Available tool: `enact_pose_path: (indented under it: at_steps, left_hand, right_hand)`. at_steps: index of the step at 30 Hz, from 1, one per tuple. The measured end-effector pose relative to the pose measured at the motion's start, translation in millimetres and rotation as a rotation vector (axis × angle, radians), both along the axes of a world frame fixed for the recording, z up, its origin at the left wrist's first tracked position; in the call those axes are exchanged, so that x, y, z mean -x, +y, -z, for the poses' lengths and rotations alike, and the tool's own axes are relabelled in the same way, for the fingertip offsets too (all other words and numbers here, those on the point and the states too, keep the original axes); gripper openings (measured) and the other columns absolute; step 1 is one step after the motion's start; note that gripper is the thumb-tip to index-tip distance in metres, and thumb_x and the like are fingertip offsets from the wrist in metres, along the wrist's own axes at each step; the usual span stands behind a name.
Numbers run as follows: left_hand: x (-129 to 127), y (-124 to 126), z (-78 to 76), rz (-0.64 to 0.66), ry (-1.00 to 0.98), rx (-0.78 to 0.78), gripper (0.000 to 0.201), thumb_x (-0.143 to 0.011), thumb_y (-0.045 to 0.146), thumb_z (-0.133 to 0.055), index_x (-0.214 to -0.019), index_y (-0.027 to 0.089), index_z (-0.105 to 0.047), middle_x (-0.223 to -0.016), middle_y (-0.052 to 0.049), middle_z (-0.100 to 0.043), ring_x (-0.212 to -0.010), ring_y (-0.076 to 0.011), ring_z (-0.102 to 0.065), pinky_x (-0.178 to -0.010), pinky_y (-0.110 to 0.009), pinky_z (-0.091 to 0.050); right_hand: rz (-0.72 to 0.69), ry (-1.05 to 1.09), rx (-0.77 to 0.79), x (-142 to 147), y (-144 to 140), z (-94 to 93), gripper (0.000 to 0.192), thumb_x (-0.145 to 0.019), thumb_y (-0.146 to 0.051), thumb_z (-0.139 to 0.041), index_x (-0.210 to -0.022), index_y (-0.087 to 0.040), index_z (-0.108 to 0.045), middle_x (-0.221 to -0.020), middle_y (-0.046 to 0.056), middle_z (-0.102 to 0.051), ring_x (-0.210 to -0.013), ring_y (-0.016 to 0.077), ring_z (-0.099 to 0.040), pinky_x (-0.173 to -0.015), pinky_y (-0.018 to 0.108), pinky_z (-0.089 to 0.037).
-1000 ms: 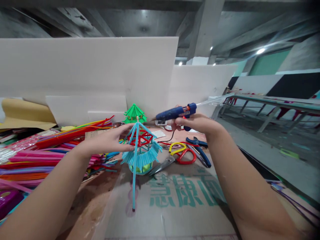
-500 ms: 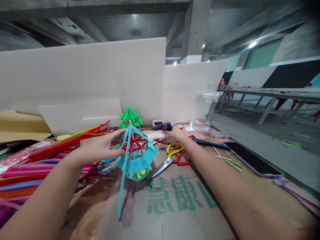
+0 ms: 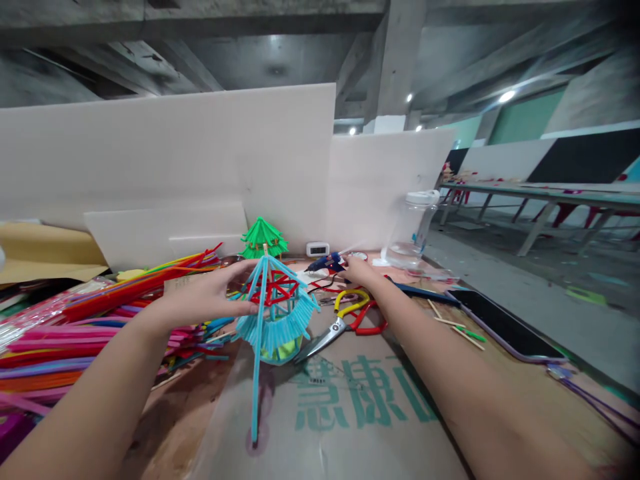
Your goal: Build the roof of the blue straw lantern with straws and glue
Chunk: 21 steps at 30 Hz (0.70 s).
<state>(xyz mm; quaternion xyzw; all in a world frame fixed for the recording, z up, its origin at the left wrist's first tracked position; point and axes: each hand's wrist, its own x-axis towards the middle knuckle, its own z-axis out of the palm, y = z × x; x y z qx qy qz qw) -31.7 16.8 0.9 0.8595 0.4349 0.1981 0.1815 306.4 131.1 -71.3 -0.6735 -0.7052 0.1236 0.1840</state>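
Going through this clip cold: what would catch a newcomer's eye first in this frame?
Probably the blue pipe-cleaner pagoda at the centre of the cardboard-covered table, pinched by the left hand, with one long blue stem running down to the cardboard. Next, the bright heap of coloured pipe cleaners on the left. Farther back, the right hand rests by the blue glue gun, just beyond the yellow and red scissors.
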Motion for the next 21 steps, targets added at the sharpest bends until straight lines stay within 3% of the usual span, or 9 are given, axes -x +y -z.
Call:
enact_pose_path:
  at_steps: [4,6,9,12,16,19,21]
  left_hand:
    - [-9.1,-4.5,-2.8,0.004,-0.008,-0.013,0.076,-0.078,0.057,-0.064,-0.143,0.029,-0.036,-0.136,-0.006,-0.056,-0.119,-0.0282,-0.057,-0.099,-0.037,-0.048]
    - [-14.0,-7.7,-3.9,-0.003,-0.03,-0.042,0.076,-0.077,0.057,-0.064,-0.141,0.027,-0.039,-0.134,-0.007,-0.058,-0.117,-0.0284,-0.058,-0.097,-0.037,-0.048]
    - [-18.6,-9.6,-1.1,0.025,-0.099,-0.086,0.075,-0.076,0.056,-0.066,-0.139,0.023,-0.041,-0.136,-0.01,-0.055,-0.119,-0.0286,-0.055,-0.099,-0.037,-0.046]
    - [-20.3,-7.5,4.8,0.038,-0.148,-0.124,0.075,-0.076,0.053,-0.068,-0.139,0.023,-0.041,-0.139,-0.011,-0.052,-0.124,-0.0293,-0.051,-0.1,-0.038,-0.043]
    - [-22.7,-4.2,7.9,0.024,-0.122,-0.17,0.064,-0.077,0.053,-0.067,-0.129,0.021,-0.051,-0.126,-0.011,-0.061,-0.112,-0.0295,-0.058,-0.093,-0.038,-0.046]
    - [-23.7,-4.2,5.5,0.029,-0.109,-0.179,0.058,-0.075,0.055,-0.067,-0.12,0.02,-0.057,-0.118,-0.01,-0.065,-0.107,-0.0301,-0.06,-0.089,-0.038,-0.048]
    - [-21.5,-4.6,3.1,0.064,-0.128,-0.145,0.063,-0.075,0.055,-0.067,-0.126,0.022,-0.055,-0.125,-0.009,-0.062,-0.113,-0.0293,-0.058,-0.093,-0.036,-0.047]
  right_hand:
    - [0.023,-0.144,-0.031,-4.2,-21.6,-42.1,0.012,-0.081,-0.023,-0.067,-0.085,-0.012,-0.07,-0.09,0.014,-0.07,-0.089,0.0245,-0.065,-0.079,0.035,-0.047]
    - [0.02,-0.181,-0.118,1.2,-39.8,-68.5,0.014,-0.082,-0.023,-0.063,-0.085,-0.012,-0.072,-0.089,0.016,-0.071,-0.088,0.0263,-0.065,-0.076,0.034,-0.044]
    - [-0.037,-0.155,-0.29,23.0,-72.0,-105.8,0.03,-0.091,-0.035,-0.046,-0.098,-0.018,-0.071,-0.089,0.01,-0.073,-0.079,0.0198,-0.064,-0.069,0.029,-0.041]
    - [-0.163,0.023,-0.503,55.3,-100.2,-130.5,0.029,-0.089,-0.037,-0.048,-0.085,-0.019,-0.07,-0.08,0.005,-0.072,-0.066,0.0146,-0.06,-0.06,0.026,-0.037]
    - [-0.33,0.082,-0.547,89.3,-124.3,-138.0,0.03,-0.089,-0.039,-0.049,-0.076,-0.018,-0.067,-0.066,0.001,-0.066,-0.055,0.0109,-0.051,-0.054,0.025,-0.03]
    - [-0.381,0.04,-0.536,96.5,-138.5,-123.3,0.04,-0.091,-0.046,-0.047,-0.067,-0.017,-0.061,-0.054,-0.002,-0.053,-0.051,0.0098,-0.043,-0.051,0.026,-0.025]
    - [-0.409,0.015,-0.488,94.5,-147.5,-105.2,0.044,-0.091,-0.05,-0.047,-0.064,-0.017,-0.058,-0.051,-0.003,-0.048,-0.05,0.0097,-0.041,-0.05,0.026,-0.023]
